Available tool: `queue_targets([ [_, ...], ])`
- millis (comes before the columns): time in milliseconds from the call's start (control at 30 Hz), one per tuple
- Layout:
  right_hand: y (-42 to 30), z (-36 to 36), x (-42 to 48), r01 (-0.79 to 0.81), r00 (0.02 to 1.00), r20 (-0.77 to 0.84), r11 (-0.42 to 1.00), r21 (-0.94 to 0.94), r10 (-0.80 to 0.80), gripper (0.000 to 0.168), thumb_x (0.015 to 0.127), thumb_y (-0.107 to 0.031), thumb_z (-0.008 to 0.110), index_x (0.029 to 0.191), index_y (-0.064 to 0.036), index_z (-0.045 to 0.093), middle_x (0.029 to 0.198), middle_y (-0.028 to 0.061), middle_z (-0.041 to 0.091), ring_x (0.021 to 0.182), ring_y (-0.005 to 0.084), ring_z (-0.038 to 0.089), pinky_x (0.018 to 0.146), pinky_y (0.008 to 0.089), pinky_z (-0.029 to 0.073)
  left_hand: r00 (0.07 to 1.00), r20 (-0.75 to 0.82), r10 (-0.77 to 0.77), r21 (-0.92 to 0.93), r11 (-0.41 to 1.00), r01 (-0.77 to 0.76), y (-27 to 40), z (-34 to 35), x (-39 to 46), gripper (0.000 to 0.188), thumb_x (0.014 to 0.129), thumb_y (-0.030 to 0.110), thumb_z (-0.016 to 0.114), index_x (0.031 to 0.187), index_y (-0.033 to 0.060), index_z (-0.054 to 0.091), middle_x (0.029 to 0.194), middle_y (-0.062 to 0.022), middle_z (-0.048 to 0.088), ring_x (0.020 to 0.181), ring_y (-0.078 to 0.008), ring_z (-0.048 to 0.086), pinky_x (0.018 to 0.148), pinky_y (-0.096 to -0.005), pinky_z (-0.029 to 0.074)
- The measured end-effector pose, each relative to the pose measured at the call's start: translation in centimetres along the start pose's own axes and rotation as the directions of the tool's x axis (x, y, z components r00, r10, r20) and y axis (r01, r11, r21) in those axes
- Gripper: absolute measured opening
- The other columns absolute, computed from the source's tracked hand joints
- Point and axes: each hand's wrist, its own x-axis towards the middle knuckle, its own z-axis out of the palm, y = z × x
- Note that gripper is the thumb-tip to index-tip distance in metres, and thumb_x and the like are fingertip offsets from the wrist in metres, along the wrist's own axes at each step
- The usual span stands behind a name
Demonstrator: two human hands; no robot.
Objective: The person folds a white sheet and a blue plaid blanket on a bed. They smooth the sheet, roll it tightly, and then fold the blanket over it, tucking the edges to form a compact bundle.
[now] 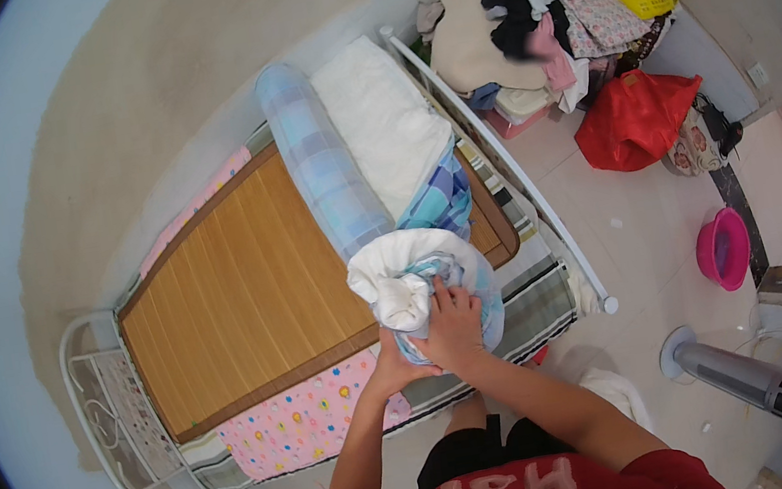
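Observation:
A thick bedding roll (323,148) in pale blue plaid lies across the bed, its bulky white near end facing me in a loose spiral. My left hand (398,368) cups the lower left side of that end, thumb against the fabric. My right hand (454,322) grips the same end from above, fingers spread into the bunched blue and white cloth. Beside the roll, a flat white quilt section (375,110) shows a blue plaid corner (438,192). Beneath it all is a brown-edged bamboo mat (238,290).
White metal rails (500,160) bound the bed. A pink patterned cloth (296,418) lies along its near edge. Piled clothes (481,34), a red bag (634,121), a pink basin (724,249) and a grey tower fan (736,375) stand to the right. A wall runs behind the bed.

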Motion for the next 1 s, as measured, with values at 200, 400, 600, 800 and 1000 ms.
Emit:
queue_targets([
  [200, 3.6, 2.2, -5.6, -0.052, 0.986, -0.148, 0.979, 0.198, 0.082, 0.088, 0.056, -0.039, 0.084, 0.13, -0.002, 0.052, 0.134, 0.0152, 0.051, 0.115, 0.0345, 0.046, 0.097, 0.0504, 0.033, 0.982, -0.161, 0.096, 0.313, 0.949, -0.041, -3.6, 4.4, -2.4, 0.114, 0.049, 0.032, 0.093, 0.143, -0.0002, 0.035, 0.132, -0.0217, 0.043, 0.126, -0.0415, 0.042, 0.106, -0.0481, 0.036],
  [400, 9.7, 5.1, -14.9, -0.157, 0.846, -0.283, 0.72, 0.676, 0.451, 0.091, 0.061, -0.023, 0.092, 0.134, 0.001, 0.043, 0.125, 0.0194, 0.053, 0.114, 0.0411, 0.053, 0.096, 0.0503, 0.045, 0.91, -0.265, 0.318, 0.57, 0.813, -0.118, -6.7, 14.2, -3.4, 0.084, 0.059, 0.026, 0.083, 0.134, 0.0096, 0.048, 0.116, -0.0252, 0.047, 0.105, -0.0477, 0.048, 0.088, -0.0548, 0.04],
  [600, 20.3, 3.3, -23.8, -0.403, 0.823, 0.028, 0.547, 0.734, 0.567, 0.073, 0.077, -0.021, 0.085, 0.135, 0.004, 0.048, 0.128, 0.0199, 0.059, 0.118, 0.0311, 0.059, 0.099, 0.0429, 0.047, 0.964, -0.031, 0.263, 0.664, 0.726, -0.177, -5.5, 24.3, -2.9, 0.073, 0.061, 0.018, 0.077, 0.13, 0.0195, 0.056, 0.111, -0.0203, 0.049, 0.106, -0.0423, 0.047, 0.087, -0.0494, 0.037],
  [800, 29.3, -0.9, -26.3, -0.572, 0.819, 0.38, 0.572, 0.587, 0.43, 0.05, 0.088, -0.037, 0.069, 0.124, -0.003, 0.064, 0.114, 0.0199, 0.069, 0.104, 0.0349, 0.067, 0.09, 0.0424, 0.051, 0.973, 0.061, 0.224, 0.743, 0.641, -0.194, -4.1, 31.9, 1.0, 0.069, 0.055, 0.009, 0.078, 0.121, 0.0217, 0.061, 0.102, -0.014, 0.049, 0.097, -0.0382, 0.049, 0.076, -0.0463, 0.037],
  [1000, 37.3, -7.3, -23.4, -0.463, 0.716, 0.671, 0.851, 0.247, 0.195, 0.043, 0.09, -0.041, 0.062, 0.096, 0.001, 0.071, 0.087, 0.0208, 0.071, 0.08, 0.0353, 0.068, 0.075, 0.0442, 0.051, 0.979, 0.078, 0.19, 0.832, 0.529, -0.169, -4.0, 36.4, 3.1, 0.064, 0.054, 0.005, 0.075, 0.115, 0.022, 0.063, 0.099, -0.0124, 0.05, 0.096, -0.037, 0.05, 0.075, -0.0454, 0.038],
])
